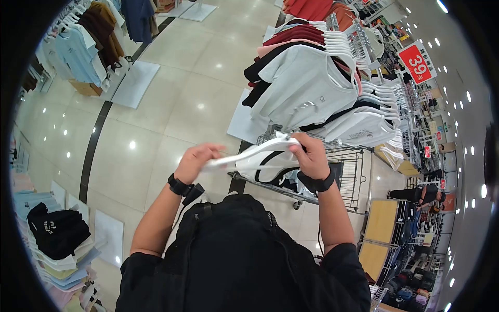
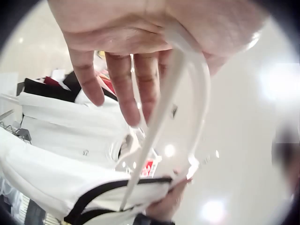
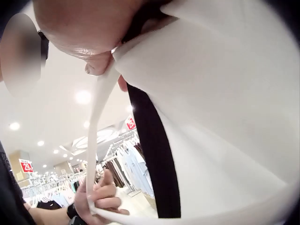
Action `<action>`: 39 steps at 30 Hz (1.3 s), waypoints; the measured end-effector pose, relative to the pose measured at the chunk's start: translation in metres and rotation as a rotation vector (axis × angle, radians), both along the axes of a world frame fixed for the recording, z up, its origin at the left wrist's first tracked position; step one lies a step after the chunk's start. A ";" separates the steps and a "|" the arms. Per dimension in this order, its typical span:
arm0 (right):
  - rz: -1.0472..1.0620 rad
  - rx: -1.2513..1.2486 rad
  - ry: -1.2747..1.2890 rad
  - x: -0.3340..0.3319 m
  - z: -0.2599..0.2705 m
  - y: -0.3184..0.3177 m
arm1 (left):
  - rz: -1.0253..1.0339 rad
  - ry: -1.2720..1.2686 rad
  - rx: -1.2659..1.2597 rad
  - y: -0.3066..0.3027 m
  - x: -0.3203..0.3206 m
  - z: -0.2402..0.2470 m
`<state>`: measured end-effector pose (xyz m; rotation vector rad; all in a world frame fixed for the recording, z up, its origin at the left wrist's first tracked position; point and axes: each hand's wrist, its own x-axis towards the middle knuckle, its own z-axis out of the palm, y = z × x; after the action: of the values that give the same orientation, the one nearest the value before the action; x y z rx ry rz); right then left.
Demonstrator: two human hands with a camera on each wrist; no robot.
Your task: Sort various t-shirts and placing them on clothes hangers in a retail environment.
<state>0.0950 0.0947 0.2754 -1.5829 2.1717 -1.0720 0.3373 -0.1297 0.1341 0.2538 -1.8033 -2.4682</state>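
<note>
A white clothes hanger (image 1: 244,156) spans the space between my two hands, in front of my body. My right hand (image 1: 313,160) grips it at the right, thumb on top. A white garment with black trim (image 3: 220,93) hangs below that hand and fills much of the right wrist view. At the hanger's other end is my left hand (image 1: 195,162), its fingers extended; in the left wrist view the hanger's end lies against the palm (image 2: 126,28). The garment's lower part overlaps the cart in the head view.
A wire shopping cart (image 1: 358,179) stands ahead, beside a rack of white and dark shirts (image 1: 306,83). A red price sign (image 1: 417,62) rises above the rack. To the left are a stack with a black top (image 1: 58,231) and another clothes rack (image 1: 78,47).
</note>
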 end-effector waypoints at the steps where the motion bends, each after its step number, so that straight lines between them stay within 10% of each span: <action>1: -0.033 -0.059 -0.085 0.000 -0.006 0.004 | 0.241 0.100 0.282 -0.001 -0.004 -0.009; 4: -0.128 -0.202 -0.144 0.007 -0.009 0.015 | 0.437 0.099 0.477 -0.013 -0.011 -0.073; 12: -0.077 -0.366 -0.237 0.055 -0.027 0.008 | 0.230 -0.120 -0.552 0.065 -0.056 -0.036; 17: -0.247 -0.368 -0.262 0.037 -0.042 0.051 | 0.695 -0.101 -0.645 0.014 -0.044 -0.075; 26: -0.224 -0.045 0.041 0.037 -0.053 0.077 | 0.191 -0.236 -0.377 -0.046 0.006 0.003; 32: -0.218 -0.141 -0.189 0.066 -0.084 0.034 | 0.016 0.315 -0.867 0.044 -0.020 0.052; 39: -0.265 -0.352 -0.465 0.028 -0.094 0.069 | 0.391 0.185 -1.232 -0.001 0.004 0.091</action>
<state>0.1228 0.1640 0.1816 -1.0241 1.9742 -1.7791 0.3414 -0.1311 0.2251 0.2211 -2.4457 -0.8134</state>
